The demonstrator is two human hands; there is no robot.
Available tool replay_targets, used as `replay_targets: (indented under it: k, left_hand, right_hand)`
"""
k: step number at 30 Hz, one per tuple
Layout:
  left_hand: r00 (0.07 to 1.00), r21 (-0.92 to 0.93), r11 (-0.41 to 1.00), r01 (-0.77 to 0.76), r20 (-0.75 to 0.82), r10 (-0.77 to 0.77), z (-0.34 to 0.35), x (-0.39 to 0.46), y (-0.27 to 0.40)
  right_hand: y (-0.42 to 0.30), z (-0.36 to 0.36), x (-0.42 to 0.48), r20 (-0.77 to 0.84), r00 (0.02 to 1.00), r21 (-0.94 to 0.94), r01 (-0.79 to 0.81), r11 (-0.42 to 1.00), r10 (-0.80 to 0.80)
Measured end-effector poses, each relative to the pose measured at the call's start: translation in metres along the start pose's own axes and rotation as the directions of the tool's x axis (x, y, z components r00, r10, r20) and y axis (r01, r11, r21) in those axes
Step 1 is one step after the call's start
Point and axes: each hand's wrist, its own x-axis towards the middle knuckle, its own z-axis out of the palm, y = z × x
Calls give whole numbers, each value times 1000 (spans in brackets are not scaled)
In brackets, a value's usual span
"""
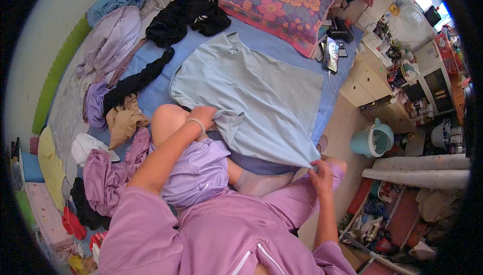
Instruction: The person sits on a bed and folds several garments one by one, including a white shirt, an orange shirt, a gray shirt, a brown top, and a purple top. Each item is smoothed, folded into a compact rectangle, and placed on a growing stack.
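A pale blue-grey garment (260, 82) lies spread over the blue bed cover (260, 30) in front of me. My left hand (204, 116) grips its near left edge, where the cloth is bunched into a fold. At the near right corner, my right hand (321, 175) pinches the fabric between thumb and fingers, and the cloth runs in taut creases toward it. A lilac satiny cloth (192, 169) rests over my lap, just below my left hand.
Left on the bed are a black garment (188, 15), a tan cloth (126, 118) and a mauve garment (105, 180). A floral pillow (279, 9) lies at the far side, near a lit phone (331, 54) on a cable. A light-blue bin (368, 139) stands on the floor.
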Motion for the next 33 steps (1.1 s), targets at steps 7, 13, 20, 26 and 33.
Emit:
replay_targets:
  k: [7, 13, 20, 26, 33]
  left_hand:
    - [972, -735, 673, -83, -207, -107, -93, -33, -24]
    - [845, -913, 307, -270, -378, -379, -150, -9, -40]
    - [368, -260, 867, -426, -925, -97, -358, 90, -80]
    - [82, -20, 927, -375, -997, 12, -424, -20, -48]
    - [659, -393, 855, -339, -747, -82, -246, -61, -61]
  right_hand:
    - [-2, -38, 22, -156, 962, -257, 182, 949, -226]
    - [-85, -88, 130, -213, 890, -290, 337, 896, -404]
    - [-209, -205, 307, -225, 841, -512, 327, 794, -492]
    - [-244, -239, 235, -536, 627, -277, 502, 820, -565]
    - [-143, -118, 148, -518, 709, -234, 422, 876, -479]
